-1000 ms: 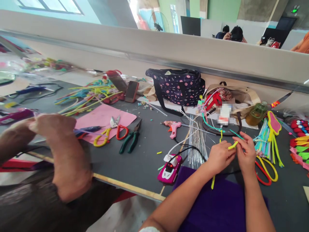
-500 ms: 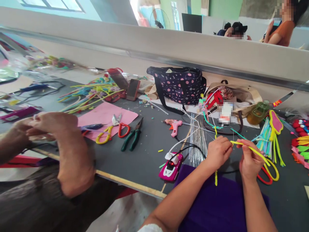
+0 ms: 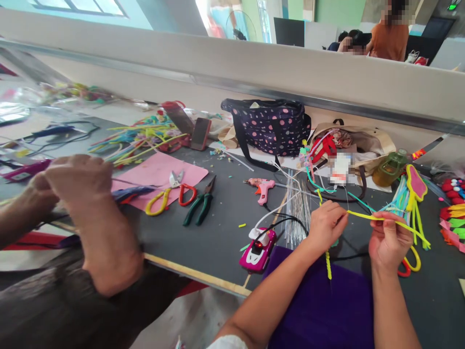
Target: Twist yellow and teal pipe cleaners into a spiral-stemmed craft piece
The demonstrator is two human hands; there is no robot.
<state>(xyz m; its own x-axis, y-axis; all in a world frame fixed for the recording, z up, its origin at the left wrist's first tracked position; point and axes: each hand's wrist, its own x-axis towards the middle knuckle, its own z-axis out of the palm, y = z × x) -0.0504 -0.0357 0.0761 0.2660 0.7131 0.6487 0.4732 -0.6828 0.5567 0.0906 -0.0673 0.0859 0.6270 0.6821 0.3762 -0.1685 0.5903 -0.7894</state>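
My left hand [image 3: 328, 225] is closed on a yellow fuzzy stem [image 3: 359, 214], with a twisted yellow length [image 3: 328, 265] hanging below the fist. Pinched between the fingers of my right hand [image 3: 390, 238], the same stem runs out to the right, its end free. A thin wire rises between the two hands. Beneath my left wrist lies a dark purple cloth [image 3: 319, 305]. Yellow and red scissor handles [image 3: 415, 259] show partly behind my right hand. A pink-and-yellow piece with pastel strands [image 3: 416, 186] rests just beyond it.
Pink glue gun [image 3: 262, 188], magenta power strip [image 3: 257, 252] with cords, silvery wires [image 3: 298, 213], green pliers [image 3: 199, 203] and scissors [image 3: 170, 191] lie left of my hands. Bags [image 3: 271, 128] and a bottle [image 3: 390, 167] stand behind. Another person's hands [image 3: 76, 182] are at far left.
My right hand has moved right and slightly down, and the yellow stem, looped before, is now stretched nearly straight. The other person's hands and a person in the background have shifted.
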